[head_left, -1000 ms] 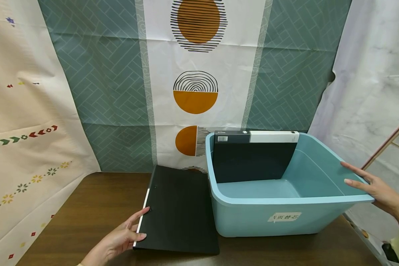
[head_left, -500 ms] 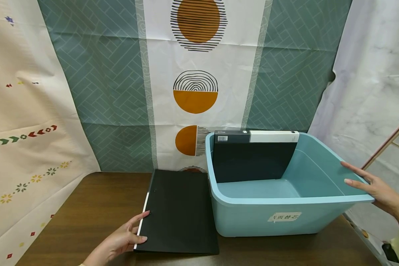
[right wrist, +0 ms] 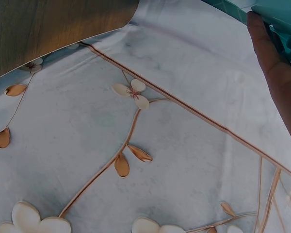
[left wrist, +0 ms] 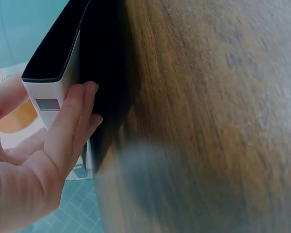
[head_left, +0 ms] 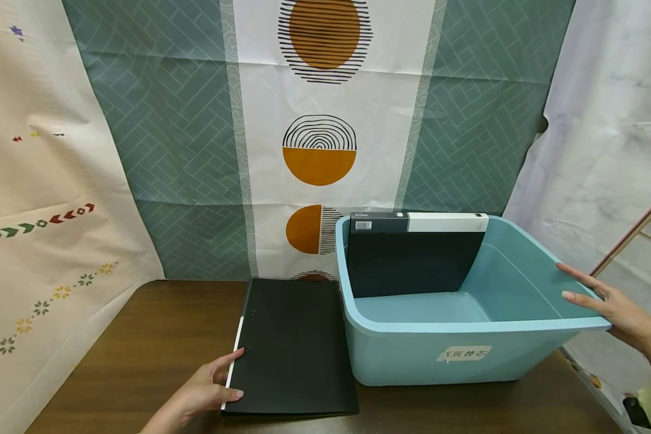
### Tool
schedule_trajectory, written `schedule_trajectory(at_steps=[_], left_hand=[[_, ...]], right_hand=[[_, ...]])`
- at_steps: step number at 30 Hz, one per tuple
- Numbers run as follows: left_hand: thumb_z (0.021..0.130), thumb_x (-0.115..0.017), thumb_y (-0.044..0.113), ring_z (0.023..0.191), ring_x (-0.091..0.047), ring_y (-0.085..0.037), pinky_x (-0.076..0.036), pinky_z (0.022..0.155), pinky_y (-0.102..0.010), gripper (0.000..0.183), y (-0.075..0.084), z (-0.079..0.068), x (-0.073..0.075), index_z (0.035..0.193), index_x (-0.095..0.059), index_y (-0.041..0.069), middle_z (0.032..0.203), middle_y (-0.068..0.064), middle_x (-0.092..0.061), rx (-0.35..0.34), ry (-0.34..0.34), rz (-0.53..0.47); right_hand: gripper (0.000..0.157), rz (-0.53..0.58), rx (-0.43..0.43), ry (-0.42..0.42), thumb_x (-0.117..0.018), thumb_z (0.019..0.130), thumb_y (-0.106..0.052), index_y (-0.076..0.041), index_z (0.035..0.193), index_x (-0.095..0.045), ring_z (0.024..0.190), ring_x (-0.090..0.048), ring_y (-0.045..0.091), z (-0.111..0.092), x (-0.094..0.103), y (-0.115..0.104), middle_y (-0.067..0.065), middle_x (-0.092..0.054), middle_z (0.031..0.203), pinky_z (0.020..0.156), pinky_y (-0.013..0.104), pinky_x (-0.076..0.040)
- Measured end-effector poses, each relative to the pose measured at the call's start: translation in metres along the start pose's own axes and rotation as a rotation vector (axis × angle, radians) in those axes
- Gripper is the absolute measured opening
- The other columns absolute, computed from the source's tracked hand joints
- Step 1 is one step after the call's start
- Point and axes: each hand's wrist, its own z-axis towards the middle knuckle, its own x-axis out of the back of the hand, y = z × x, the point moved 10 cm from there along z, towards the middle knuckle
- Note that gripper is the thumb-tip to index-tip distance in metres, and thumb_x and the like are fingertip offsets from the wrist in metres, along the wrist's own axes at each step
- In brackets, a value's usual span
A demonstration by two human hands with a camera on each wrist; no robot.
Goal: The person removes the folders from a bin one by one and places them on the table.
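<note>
A black file binder with a partly white spine lies almost flat on the table, left of a light blue plastic bin. My left hand grips its spine edge, thumb on the upper cover. In the left wrist view, the fingers of that hand wrap the white spine end, which carries a small grey label. My right hand holds the bin's right rim, thumb inside it and index finger stretched along it. Only one straight finger of it shows in the right wrist view, against the bin.
Inside the bin, a second black binder with a grey and white spine leans against the back wall. A paper label marks the bin's front. Patterned cloth hangs behind the brown wooden table, with more cloth at both sides.
The binder's far edge has dropped and come slightly nearer, so its cover lies flatter. My left hand has shifted a little toward me with it. My right hand and the bin stay put.
</note>
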Motion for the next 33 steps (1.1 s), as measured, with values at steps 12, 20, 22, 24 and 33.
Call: schedule_trajectory(at_steps=[12,20,22,24,33], left_hand=[[0.074,-0.071,0.003,0.056,-0.049,-0.011,-0.042,0.051,-0.024,0.08,0.004,0.01,0.02,0.139,-0.025,-0.007,0.117,-0.033,-0.052,0.031,0.093,0.131],[0.074,-0.071,0.003,0.061,-0.052,-0.014,-0.044,0.051,-0.024,0.078,0.009,0.015,0.027,0.137,-0.026,-0.01,0.116,-0.035,-0.051,0.009,0.089,0.16],[0.074,-0.071,0.002,0.063,-0.053,-0.015,-0.043,0.05,-0.023,0.078,0.01,0.012,0.025,0.137,-0.026,-0.011,0.116,-0.036,-0.051,-0.003,0.087,0.165],[0.074,-0.071,0.002,0.066,-0.055,-0.016,-0.043,0.05,-0.023,0.077,0.011,0.009,0.024,0.136,-0.026,-0.012,0.115,-0.036,-0.051,-0.02,0.088,0.178],[0.071,-0.073,0.002,0.064,-0.054,-0.016,-0.044,0.049,-0.024,0.075,0.009,-0.006,0.021,0.133,-0.034,-0.012,0.114,-0.036,-0.052,-0.043,0.138,0.237]], right_hand=[[0.064,-0.002,-0.044,-0.007,-0.04,0.099,-0.021,-0.035,0.145,0.003,0.086,-0.038,-0.018,0.011,-0.001,-0.003,0.009,0.023,0.148,0.063,0.038,-0.049],[0.065,0.001,-0.071,-0.007,-0.04,0.098,-0.023,-0.036,0.145,0.003,0.086,-0.036,-0.019,0.015,-0.001,-0.005,0.016,0.023,0.147,0.065,0.041,-0.049],[0.065,0.003,-0.072,-0.004,-0.04,0.098,-0.023,-0.036,0.144,0.003,0.086,-0.037,-0.018,0.011,-0.002,-0.005,0.016,0.023,0.147,0.065,0.041,-0.049],[0.065,0.002,-0.068,0.0,-0.04,0.098,-0.022,-0.036,0.145,0.003,0.086,-0.038,-0.018,0.008,-0.002,-0.006,0.014,0.022,0.147,0.064,0.039,-0.05],[0.064,0.007,-0.063,0.007,-0.04,0.098,-0.022,-0.036,0.145,0.002,0.086,-0.038,-0.018,-0.01,-0.002,-0.009,0.012,0.022,0.148,0.064,0.038,-0.05]])
